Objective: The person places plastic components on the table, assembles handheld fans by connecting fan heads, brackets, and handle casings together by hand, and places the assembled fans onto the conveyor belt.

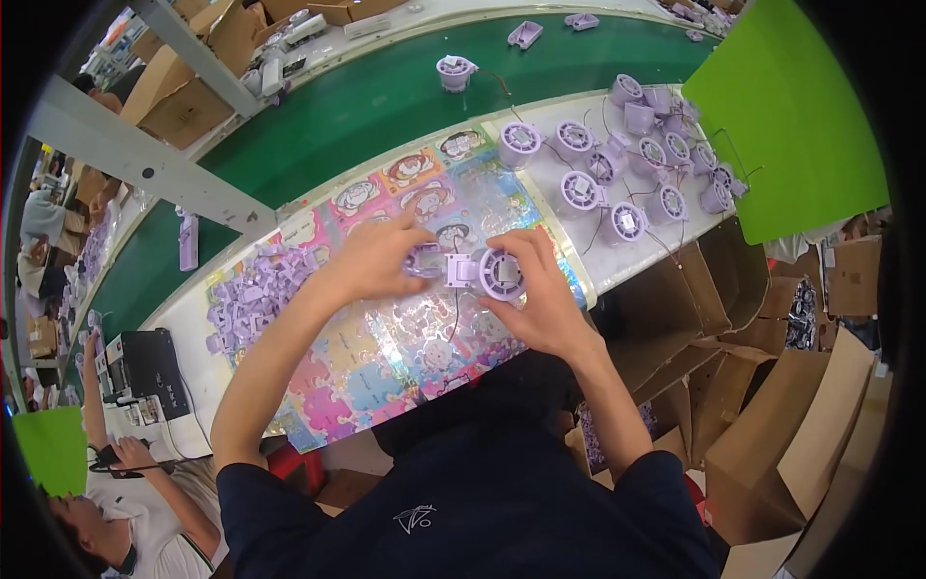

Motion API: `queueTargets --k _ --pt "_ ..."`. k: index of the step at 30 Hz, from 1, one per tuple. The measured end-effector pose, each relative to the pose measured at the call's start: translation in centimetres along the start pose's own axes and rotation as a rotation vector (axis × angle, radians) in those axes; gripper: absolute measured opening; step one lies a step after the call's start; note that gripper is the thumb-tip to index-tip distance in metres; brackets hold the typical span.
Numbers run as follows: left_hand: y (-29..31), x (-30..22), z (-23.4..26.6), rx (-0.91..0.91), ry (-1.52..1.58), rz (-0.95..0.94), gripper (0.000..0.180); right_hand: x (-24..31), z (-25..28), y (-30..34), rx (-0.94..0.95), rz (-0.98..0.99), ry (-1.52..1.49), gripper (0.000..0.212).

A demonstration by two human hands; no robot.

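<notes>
The purple fan housing (494, 273), round with a slotted face, sits over the colourful cartoon mat (386, 357) at the middle of the workbench, gripped by the right hand (535, 289) with fingers curled round its rim. The left hand (381, 259) pinches a small purple ring-shaped part (424, 261) just beside the housing. About fifteen finished purple fans (627, 169) with trailing wires lie at the upper right. A heap of small purple pieces (256, 289) lies to the left, too many to count. One fan (455, 71) rides the green conveyor belt (386, 106).
</notes>
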State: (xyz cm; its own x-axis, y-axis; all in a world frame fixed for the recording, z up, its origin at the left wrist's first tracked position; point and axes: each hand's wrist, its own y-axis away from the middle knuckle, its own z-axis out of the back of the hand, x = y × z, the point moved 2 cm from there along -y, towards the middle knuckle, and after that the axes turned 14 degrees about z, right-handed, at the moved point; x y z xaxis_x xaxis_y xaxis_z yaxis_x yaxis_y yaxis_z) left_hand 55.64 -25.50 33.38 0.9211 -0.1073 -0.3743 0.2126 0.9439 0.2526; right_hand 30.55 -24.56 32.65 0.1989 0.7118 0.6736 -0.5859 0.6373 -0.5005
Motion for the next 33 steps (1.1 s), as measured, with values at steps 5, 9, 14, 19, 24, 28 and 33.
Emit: queueTargets --k 5,9,14,19,24,28,33 --pt "1.6 -2.0 -0.3 -0.038 0.046 -0.013 0.055 0.4 -1.0 -0.1 0.065 0.063 -0.032 0.066" --pt "2.1 -2.3 -0.1 0.017 0.165 -0.042 0.056 0.6 -1.4 0.0 0.044 0.102 0.023 0.062" --pt "2.1 -1.6 -1.0 0.064 0.348 -0.058 0.055 1.5 -1.2 -0.4 0.067 0.134 0.075 0.061" --pt "2.0 -2.2 -0.8 0.094 0.418 -0.065 0.054 1.6 -0.6 -0.2 0.062 0.149 0.086 0.061" --pt "2.1 -2.3 -1.0 0.047 0.381 -0.108 0.054 1.3 0.0 0.2 0.042 0.049 -0.052 0.059" --pt "2.5 -2.4 -1.2 0.003 0.362 -0.121 0.048 1.7 -0.4 0.4 0.044 0.076 0.006 0.06" --pt "2.8 -2.7 -0.5 0.037 0.475 -0.092 0.04 1.9 -0.3 0.0 0.041 0.166 0.119 0.058"
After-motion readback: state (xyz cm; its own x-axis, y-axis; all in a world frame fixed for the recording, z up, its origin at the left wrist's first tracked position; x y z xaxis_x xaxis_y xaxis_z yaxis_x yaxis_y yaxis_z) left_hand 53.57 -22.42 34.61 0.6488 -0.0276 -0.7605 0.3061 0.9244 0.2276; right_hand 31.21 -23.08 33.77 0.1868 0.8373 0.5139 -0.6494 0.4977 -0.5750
